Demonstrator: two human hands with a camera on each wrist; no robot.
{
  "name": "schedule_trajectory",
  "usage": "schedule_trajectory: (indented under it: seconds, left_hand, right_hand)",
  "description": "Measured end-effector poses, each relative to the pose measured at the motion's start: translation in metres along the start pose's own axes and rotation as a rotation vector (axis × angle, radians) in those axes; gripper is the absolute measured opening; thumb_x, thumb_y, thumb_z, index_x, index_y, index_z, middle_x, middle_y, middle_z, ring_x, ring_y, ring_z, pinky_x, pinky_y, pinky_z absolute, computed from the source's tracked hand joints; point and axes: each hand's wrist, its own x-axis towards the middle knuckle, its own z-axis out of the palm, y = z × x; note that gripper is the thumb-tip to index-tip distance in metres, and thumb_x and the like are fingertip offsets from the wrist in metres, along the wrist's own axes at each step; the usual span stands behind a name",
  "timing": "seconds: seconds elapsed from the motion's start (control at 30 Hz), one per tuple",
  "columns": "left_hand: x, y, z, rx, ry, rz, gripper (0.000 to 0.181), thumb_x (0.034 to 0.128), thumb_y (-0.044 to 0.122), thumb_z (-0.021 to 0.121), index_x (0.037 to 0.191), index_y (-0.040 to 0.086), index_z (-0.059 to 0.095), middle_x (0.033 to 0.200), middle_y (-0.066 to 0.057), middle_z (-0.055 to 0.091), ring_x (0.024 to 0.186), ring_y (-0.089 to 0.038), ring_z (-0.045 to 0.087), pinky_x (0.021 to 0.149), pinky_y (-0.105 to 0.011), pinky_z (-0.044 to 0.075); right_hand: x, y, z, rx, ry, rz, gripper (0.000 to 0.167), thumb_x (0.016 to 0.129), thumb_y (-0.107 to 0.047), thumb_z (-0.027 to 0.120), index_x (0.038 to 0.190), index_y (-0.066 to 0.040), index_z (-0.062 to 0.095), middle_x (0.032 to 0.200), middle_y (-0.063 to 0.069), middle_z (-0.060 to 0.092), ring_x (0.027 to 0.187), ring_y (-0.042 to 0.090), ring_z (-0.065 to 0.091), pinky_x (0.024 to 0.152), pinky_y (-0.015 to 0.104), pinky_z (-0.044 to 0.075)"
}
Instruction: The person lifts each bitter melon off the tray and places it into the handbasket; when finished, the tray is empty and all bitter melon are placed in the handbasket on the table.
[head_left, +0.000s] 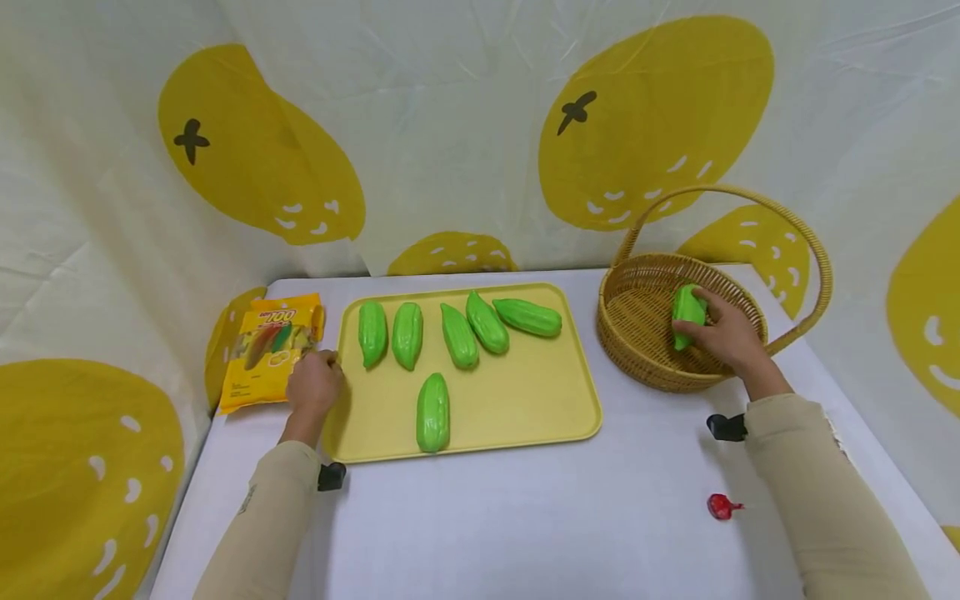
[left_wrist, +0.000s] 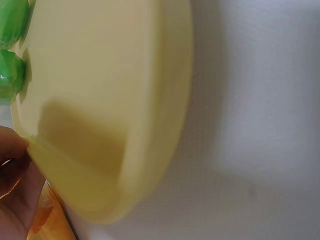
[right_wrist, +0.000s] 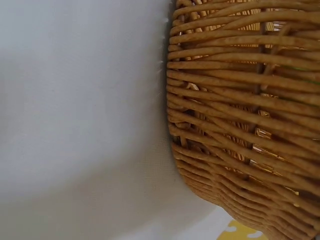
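My right hand reaches into the wicker basket and grips a green ribbed gourd just inside it. In the right wrist view, the basket's woven side hides that hand. My left hand is at the left edge of the yellow tray. Its thumb and fingers pinch the tray's rim in the left wrist view. Several more green gourds lie on the tray: a row along the back, including a slanted one, and a single one near the front rim.
A yellow snack bag lies left of the tray, close beside the left hand. On the white tablecloth near the right forearm is a small red wrapped candy. The basket's tall handle arches over it. A patterned curtain hangs behind.
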Motion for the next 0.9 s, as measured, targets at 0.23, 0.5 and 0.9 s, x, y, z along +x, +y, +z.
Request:
schedule_trajectory:
  seconds: [0.23, 0.5, 0.9]
  left_hand:
    - [0.002, -0.002, 0.002, -0.001, 0.001, 0.000, 0.039, 0.1007, 0.013, 0.048, 0.135, 0.004, 0.065, 0.132, -0.026, 0.066, 0.112, -0.051, 0.064, 0.088, -0.061, 0.052]
    - [0.001, -0.002, 0.003, -0.005, 0.013, -0.006, 0.039, 0.1018, 0.013, 0.047, 0.135, 0.004, 0.065, 0.132, -0.025, 0.066, 0.112, -0.051, 0.064, 0.088, -0.061, 0.052]
    - [-0.001, 0.001, 0.002, 0.000, 0.004, -0.020, 0.039, 0.1020, 0.013, 0.046, 0.134, 0.003, 0.065, 0.132, -0.025, 0.066, 0.111, -0.050, 0.064, 0.086, -0.060, 0.053]
  right_hand:
    - [0.005, 0.002, -0.002, 0.026, -0.070, 0.072, 0.089, 0.100, -0.040, 0.063, 0.164, -0.008, 0.010, 0.156, 0.044, 0.022, 0.130, 0.057, 0.036, 0.101, 0.067, 0.038]
    - [0.011, 0.007, 0.000, 0.040, -0.086, 0.097, 0.090, 0.100, -0.037, 0.064, 0.163, -0.003, 0.010, 0.153, 0.046, 0.022, 0.126, 0.056, 0.037, 0.099, 0.064, 0.040]
    - [0.016, 0.013, 0.003, -0.020, -0.077, 0.076, 0.085, 0.100, -0.031, 0.064, 0.160, 0.004, 0.014, 0.148, 0.046, 0.029, 0.119, 0.053, 0.041, 0.097, 0.065, 0.040]
